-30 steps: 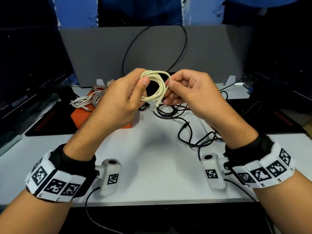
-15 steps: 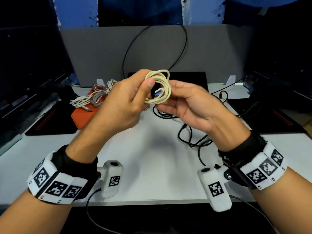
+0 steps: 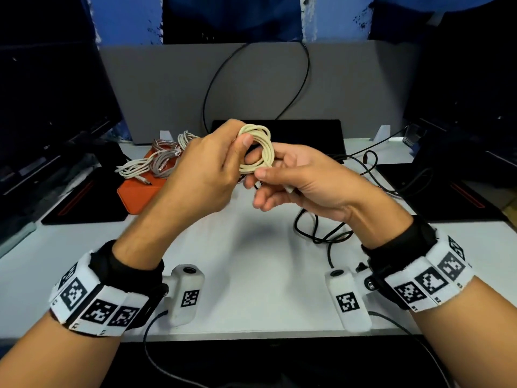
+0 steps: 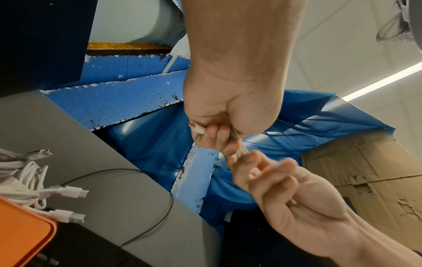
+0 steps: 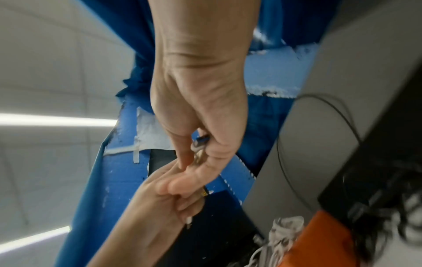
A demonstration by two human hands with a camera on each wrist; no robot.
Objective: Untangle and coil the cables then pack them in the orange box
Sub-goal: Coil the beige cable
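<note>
Looks like a makeshift lab or data-collection workstation, not a home. White table [image 3: 251,264] fenced by a grey partition panel [image 3: 173,88], blue foam boards [image 4: 128,101] and blue plastic sheeting [image 4: 303,126] taped up behind. Dark monitors [image 3: 47,116] either side, black mats [image 3: 92,203] on the desk. Office-type ceiling with strip lights [image 5: 54,120]. Cardboard box [image 4: 374,159] stacked nearby. Marker-tagged wristbands [image 3: 98,303] with wrist cameras suggest a recording rig.

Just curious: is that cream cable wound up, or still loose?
Wound up. The cream cable forms a small ring of several loops, held above the table between the left hand and right hand.
</note>
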